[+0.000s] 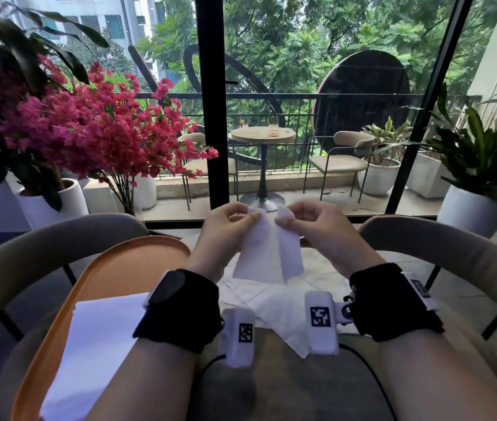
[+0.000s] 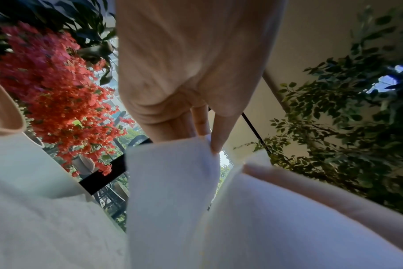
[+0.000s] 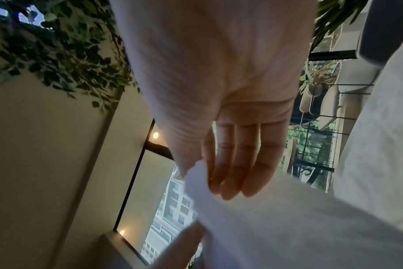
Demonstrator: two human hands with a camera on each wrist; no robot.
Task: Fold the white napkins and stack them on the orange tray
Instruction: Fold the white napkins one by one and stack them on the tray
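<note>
White napkin hangs between the hands above the table: left hand and right hand each pinch a top corner.

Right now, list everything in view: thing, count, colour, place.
held napkin: one, white, lifted between both hands
loose napkins: count unclear, white, spread on the table below the hands
folded napkins: stack, white, on the tray
orange tray: one, orange, left of the hands
flowers: one bush, pink-red, far left
balcony table: one, beige, outside beyond the glass
hands: left hand and right hand, each pinching a top corner of the held napkin
</note>
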